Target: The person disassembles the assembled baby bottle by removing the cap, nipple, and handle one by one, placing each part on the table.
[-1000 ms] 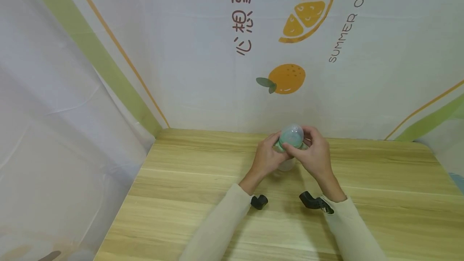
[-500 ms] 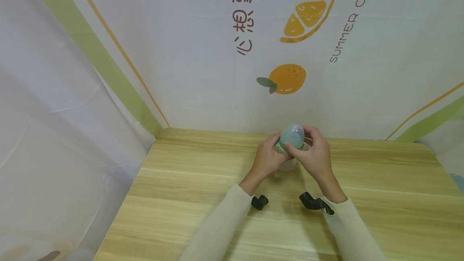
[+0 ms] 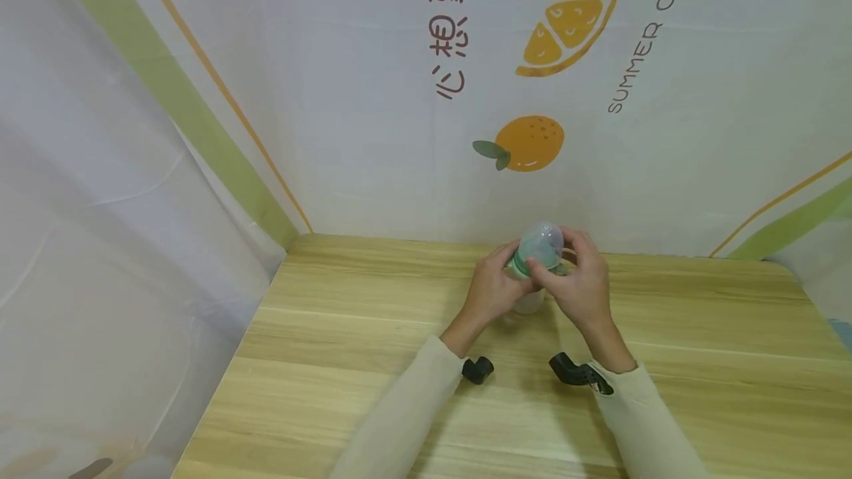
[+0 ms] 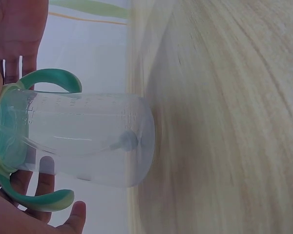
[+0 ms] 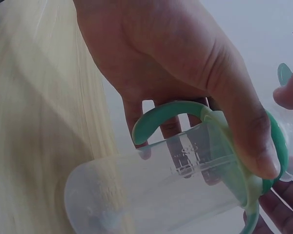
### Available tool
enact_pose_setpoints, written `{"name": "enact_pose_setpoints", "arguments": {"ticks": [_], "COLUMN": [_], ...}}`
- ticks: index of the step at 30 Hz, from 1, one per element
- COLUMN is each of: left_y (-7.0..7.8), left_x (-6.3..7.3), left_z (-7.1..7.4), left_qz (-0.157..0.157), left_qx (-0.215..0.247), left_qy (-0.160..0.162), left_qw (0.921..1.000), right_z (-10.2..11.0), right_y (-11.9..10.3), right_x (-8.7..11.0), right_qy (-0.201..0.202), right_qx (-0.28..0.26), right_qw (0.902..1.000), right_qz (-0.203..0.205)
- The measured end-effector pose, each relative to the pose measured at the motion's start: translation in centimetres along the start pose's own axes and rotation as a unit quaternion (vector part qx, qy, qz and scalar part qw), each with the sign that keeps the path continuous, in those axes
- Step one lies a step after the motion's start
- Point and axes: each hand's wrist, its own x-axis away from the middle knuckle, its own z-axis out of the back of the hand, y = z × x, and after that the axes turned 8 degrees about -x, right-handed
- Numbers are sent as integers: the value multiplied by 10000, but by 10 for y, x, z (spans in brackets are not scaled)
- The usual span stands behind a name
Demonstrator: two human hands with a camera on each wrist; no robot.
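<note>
Has lifted the clear cap [image 3: 545, 238] slightly, up and to the right, just right of centre in the head view, together with the right hand [image 3: 584, 276], baring more of the green collar [image 3: 522, 265] at lower left.

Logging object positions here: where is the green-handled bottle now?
In the head view, the green-handled bottle is right of centre, held between the left hand and right hand, over the wooden table toward its far edge.

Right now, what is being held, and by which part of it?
The left hand grips the bottle at its green collar; the right hand holds the clear domed cap by its sides.
</note>
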Motion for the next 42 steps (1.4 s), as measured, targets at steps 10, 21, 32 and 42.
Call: {"name": "enact_pose_setpoints", "arguments": {"ticks": [10, 21, 32, 42], "left_y": [2, 2, 2, 2], "left_x": [-1, -1, 0, 0], "left_z": [1, -1, -1, -1], "left_qz": [133, 195, 276, 255], "left_qx": [-137, -24, 27, -7], "left_qy": [-68, 8, 28, 68], "left_qw": [9998, 9998, 9996, 9997], "right_z": [-1, -2, -2, 0], "right_y": [1, 4, 0, 1], "right_x": [1, 2, 4, 6], "right_qy": [274, 382, 498, 698], "right_qx": [-294, -484, -560, -778], "right_qw": [9989, 9941, 9916, 9881], "right_qz": [260, 889, 1053, 1133]}}
